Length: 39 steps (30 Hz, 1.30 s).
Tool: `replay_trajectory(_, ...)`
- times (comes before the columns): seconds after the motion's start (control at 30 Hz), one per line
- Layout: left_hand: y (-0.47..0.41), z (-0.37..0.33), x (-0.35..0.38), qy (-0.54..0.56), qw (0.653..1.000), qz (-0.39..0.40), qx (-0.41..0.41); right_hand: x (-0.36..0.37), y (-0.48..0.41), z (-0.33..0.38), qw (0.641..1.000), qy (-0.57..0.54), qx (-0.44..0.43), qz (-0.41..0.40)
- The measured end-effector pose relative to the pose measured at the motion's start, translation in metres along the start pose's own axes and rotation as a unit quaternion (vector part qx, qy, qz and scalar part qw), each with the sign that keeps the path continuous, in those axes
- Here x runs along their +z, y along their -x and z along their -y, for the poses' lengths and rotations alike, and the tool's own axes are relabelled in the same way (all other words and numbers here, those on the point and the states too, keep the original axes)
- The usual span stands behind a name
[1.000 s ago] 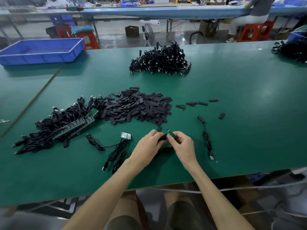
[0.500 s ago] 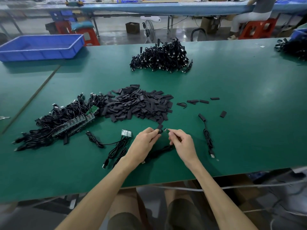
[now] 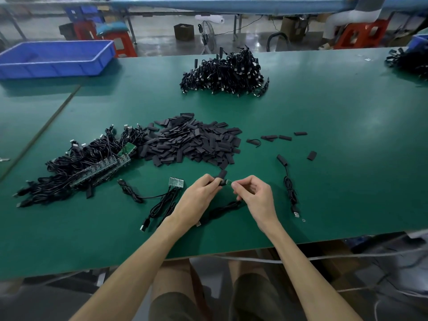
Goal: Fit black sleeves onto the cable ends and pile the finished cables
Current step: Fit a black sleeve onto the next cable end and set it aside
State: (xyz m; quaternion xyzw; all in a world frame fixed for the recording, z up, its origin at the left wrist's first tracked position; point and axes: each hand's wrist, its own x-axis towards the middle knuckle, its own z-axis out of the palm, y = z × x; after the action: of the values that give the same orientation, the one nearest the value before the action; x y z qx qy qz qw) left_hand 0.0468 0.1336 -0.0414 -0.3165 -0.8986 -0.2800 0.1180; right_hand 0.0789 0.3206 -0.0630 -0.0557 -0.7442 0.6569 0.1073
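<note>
sleeve [image 3: 222, 175] about to go on a cable end [image 3: 228, 181]
left hand [image 3: 199, 198] pinches the sleeve; right hand [image 3: 254, 198] pinches the cable end just beside it; next, the end likely needs lining up and pushing into the sleeve mouth

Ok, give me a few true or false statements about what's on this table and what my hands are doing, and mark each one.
1. The left hand and the right hand pinch a cable end between them. True.
2. The blue tray sits on the right side of the table. False: it sits at the far left.
3. The pile of loose sleeves lies beyond both hands. True.
4. The right hand holds the single cable to its right. False: that cable lies on the table, untouched.
</note>
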Motion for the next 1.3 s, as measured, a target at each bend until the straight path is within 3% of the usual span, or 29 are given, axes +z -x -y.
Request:
replay_trajectory(0.5, 0.006, 0.013, 0.005, -0.081, 0.993, 0.071, 0.049, 0.001, 0.001, 0.001, 0.999, 0.044, -0.005, 0.029)
replay_trajectory(0.8, 0.002, 0.006, 0.006, -0.02, 0.997, 0.064, 0.03, 0.001, 0.001, 0.002, 0.999, 0.046, -0.008, 0.02)
replay_trajectory(1.0, -0.006, 0.011, 0.002, 0.102, 0.988, 0.069, -0.095, 0.002, 0.001, 0.003, 0.998, 0.046, -0.007, 0.043)
replay_trajectory(1.3, -0.008, 0.016, 0.003, 0.124, 0.984, 0.089, -0.09, 0.003, 0.003, 0.005, 0.998, 0.053, -0.026, 0.02)
